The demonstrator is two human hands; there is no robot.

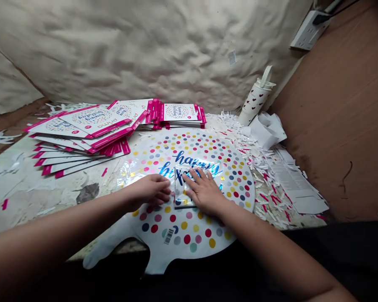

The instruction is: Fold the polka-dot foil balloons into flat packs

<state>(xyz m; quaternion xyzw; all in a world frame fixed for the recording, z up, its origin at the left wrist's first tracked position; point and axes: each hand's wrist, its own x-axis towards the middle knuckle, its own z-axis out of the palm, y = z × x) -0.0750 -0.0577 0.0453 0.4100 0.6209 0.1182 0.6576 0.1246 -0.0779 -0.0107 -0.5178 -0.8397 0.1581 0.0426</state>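
Observation:
A round foil balloon (189, 241), printed with coloured dots and blue "happy" lettering, lies flat with its tail and neck hanging over the near table edge. On its middle sits a small square folded packet (180, 200), shiny and with dark lettering. My right hand (204, 191) lies flat on this packet, fingers spread, hiding much of its right part. Just left of the packet, my left hand (154, 191) rests over the balloon with loosely bent fingers, and nothing shows in it. A barcode (169, 236) is visible near the balloon's lower edge.
Fanned white and pink card packages (82, 126) are piled at the left back, with a neater stack (181, 113) beside them. A white tumbler (255, 100) with hearts stands at the right back near crumpled paper (266, 130). Paper shreds (271, 188) litter the right side.

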